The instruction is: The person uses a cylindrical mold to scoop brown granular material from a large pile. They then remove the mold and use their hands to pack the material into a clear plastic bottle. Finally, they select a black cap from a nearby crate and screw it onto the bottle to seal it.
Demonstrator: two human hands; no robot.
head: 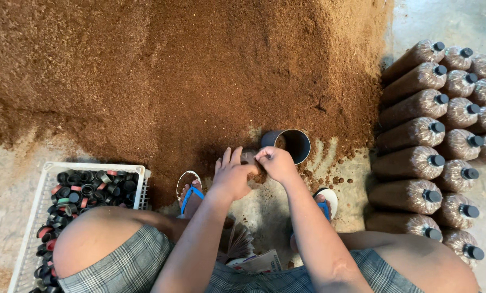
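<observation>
Both of my hands meet just in front of me at the edge of a big heap of brown sawdust-like substrate (188,70). My left hand (233,174) cups a small bag of the brown material (249,157), and my right hand (275,161) pinches the top of the same bag. A short dark blue pipe section (290,144) lies on its side right behind my right hand, its mouth facing me with some brown material inside.
A stack of filled, capped substrate bags (422,163) lies on the right. A white plastic crate (23,239) with several black and red rings stands at the left. My feet in blue-strapped sandals (191,191) rest on the concrete floor (4,173). Folded plastic bags (256,261) lie between my knees.
</observation>
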